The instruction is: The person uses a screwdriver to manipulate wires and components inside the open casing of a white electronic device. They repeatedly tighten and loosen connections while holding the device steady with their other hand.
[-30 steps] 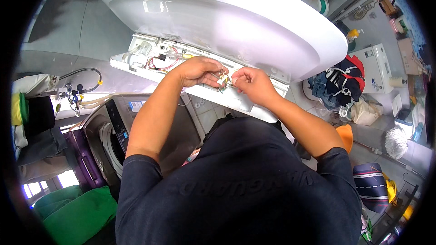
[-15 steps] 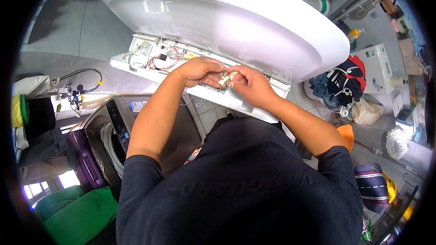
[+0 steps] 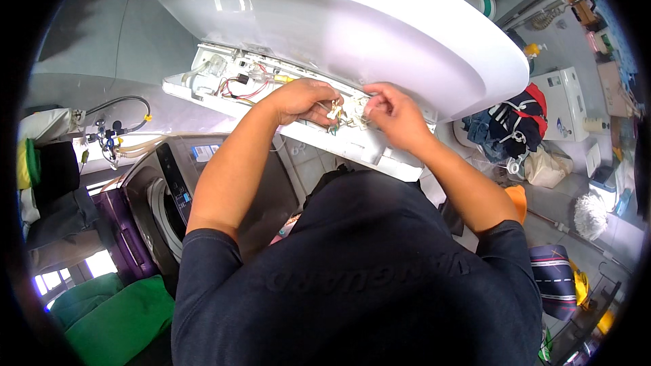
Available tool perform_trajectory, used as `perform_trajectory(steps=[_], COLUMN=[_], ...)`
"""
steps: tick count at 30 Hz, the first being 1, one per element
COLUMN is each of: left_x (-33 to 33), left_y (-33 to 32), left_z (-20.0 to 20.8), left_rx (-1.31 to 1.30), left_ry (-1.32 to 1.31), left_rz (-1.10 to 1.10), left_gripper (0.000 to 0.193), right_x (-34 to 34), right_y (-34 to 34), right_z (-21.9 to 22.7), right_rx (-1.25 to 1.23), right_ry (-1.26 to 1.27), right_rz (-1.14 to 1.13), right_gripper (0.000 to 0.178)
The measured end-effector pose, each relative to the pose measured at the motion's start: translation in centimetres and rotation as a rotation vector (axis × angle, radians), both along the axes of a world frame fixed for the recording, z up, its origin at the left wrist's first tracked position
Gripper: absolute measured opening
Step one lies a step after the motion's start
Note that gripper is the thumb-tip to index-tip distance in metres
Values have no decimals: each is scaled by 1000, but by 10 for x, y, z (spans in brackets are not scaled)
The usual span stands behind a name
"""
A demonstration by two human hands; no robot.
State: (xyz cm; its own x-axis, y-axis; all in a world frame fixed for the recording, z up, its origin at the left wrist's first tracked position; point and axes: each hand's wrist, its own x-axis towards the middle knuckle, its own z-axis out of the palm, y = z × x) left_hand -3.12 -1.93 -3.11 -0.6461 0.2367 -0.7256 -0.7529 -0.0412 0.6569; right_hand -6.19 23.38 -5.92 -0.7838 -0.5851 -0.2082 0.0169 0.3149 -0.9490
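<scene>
My left hand [image 3: 306, 103] is closed on a white wire connector [image 3: 333, 112] with thin coloured wires, held over a long white panel housing [image 3: 271, 120]. To its right, my right hand [image 3: 397, 116] has its fingers curled beside more white connectors and wires [image 3: 356, 114]; what its fingertips pinch, if anything, is hidden. Red and dark wires [image 3: 234, 87] run through the left part of the housing. Lying in there too is a yellow piece [image 3: 281, 78], too small to name. Behind the housing stands a large, curved white lid [image 3: 352, 20], tilted up.
A grey front-load washing machine [image 3: 224, 190] stands at the left, near hoses and a tap fitting [image 3: 112, 141]. Green cloth [image 3: 122, 318] lies at the lower left. On the right are piled clothes [image 3: 508, 122], a white box-shaped appliance [image 3: 564, 103] and a white fluffy duster [image 3: 590, 217].
My right hand has moved to the right, away from my left hand, uncovering white connectors between them. The left hand stays nearly in place with its connector.
</scene>
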Motion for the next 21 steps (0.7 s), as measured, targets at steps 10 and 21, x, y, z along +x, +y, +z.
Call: perform_trajectory(steps=[10,21], left_x=[-6,2], left_y=[9,11], left_z=[-9,21], left_rx=[-163,-525], left_ry=[44,215], left_rz=[-67,-128], left_gripper=[27,34], right_x=[5,5], right_y=[40,93], right_z=[-13,7], right_rx=[-21,-148], right_ry=[-183,-306], right_rz=[-71,-256], right_gripper=[28,19])
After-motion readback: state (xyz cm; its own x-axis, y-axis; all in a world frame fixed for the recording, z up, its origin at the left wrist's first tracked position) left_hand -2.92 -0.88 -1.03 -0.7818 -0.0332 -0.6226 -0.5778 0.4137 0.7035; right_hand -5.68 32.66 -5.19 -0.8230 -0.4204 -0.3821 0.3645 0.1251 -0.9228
